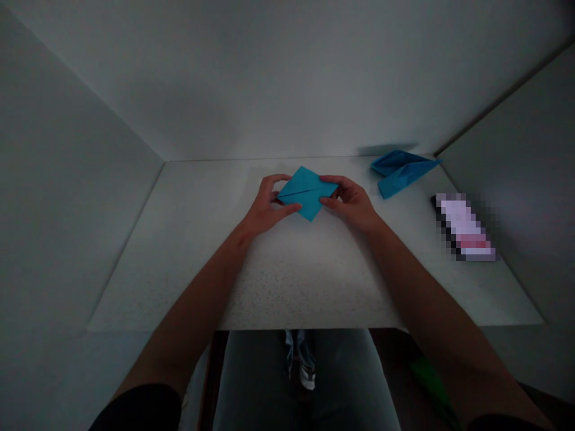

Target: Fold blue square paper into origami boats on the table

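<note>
A folded sheet of blue paper (306, 190), diamond-shaped with a seam running across its middle, is held between both hands. My left hand (268, 206) grips its left corner, with the thumb on the lower left edge and fingers at the upper left. At the right corner, my right hand (353, 200) pinches the paper, thumb in front and index finger along the top edge. Some of the fingers are hidden behind the paper. To the right of my right hand rests a blue paper plane (404, 170).
The white table (305, 287) is bounded by white walls at the back and sides. A phone (467, 227), blurred into blocks, lies near its right edge. My legs are below the front edge, and something green (431, 380) shows on the lower right.
</note>
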Motion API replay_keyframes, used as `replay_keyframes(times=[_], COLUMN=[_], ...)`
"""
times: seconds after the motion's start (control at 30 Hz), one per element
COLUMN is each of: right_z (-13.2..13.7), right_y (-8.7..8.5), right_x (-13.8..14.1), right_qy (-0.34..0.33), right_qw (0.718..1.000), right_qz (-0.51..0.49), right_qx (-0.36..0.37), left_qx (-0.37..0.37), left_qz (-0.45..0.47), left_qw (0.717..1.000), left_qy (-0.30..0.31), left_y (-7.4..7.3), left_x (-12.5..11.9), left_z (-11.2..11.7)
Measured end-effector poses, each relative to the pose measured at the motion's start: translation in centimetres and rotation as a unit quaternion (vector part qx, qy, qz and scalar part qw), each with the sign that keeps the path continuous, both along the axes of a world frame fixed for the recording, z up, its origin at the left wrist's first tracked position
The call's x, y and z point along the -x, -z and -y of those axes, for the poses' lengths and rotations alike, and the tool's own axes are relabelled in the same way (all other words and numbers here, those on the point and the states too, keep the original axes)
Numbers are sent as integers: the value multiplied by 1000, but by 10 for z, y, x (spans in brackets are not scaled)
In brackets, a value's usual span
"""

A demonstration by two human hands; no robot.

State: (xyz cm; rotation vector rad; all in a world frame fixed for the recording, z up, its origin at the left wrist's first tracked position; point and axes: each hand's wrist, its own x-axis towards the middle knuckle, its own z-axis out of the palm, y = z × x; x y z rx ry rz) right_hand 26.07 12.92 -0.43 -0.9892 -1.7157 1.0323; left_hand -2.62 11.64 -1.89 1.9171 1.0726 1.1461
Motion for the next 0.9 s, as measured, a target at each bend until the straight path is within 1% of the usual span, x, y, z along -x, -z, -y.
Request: replay_keyframes(times=[0.13,0.23,0.33,0.4,0.47,0.53,0.63,0.73,0.8,0.9], right_z=[0,1,1,1,1,1,3,7,10,12], right_y=[3,1,-4,-7,-7,-4,4,10,10,10], right_x=[0,0,1,2,4,6,10,17,22,27], right_qy=[-13,-17,1,12,20,21,-2,-37,-52,-70], right_qw=[1000,999,996,994,994,998,1000,999,999,998], right_qz=[24,39,52,48,32,8,-24,-25,-16,2], right_qx=[-13,-30,-72,-98,-100,-66,-2,7,3,-9], left_qx=[-48,-47,-43,-48,-59,-76,-91,-80,-67,-41], left_qz=[15,12,5,-16,-43,-65,-90,-116,-110,-47], left_qw=[999,998,998,998,997,995,992,987,986,992], left_qy=[-17,-32,-51,-49,-32,-11,21,80,107,109], left_y=[2,0,-6,-10,-13,-15,-17,-17,-15,-9], left_x=[0,2,1,0,-3,-6,-10,-14,-16,-19], left_z=[-6,-8,-7,-4,0,4,8,10,10,12])
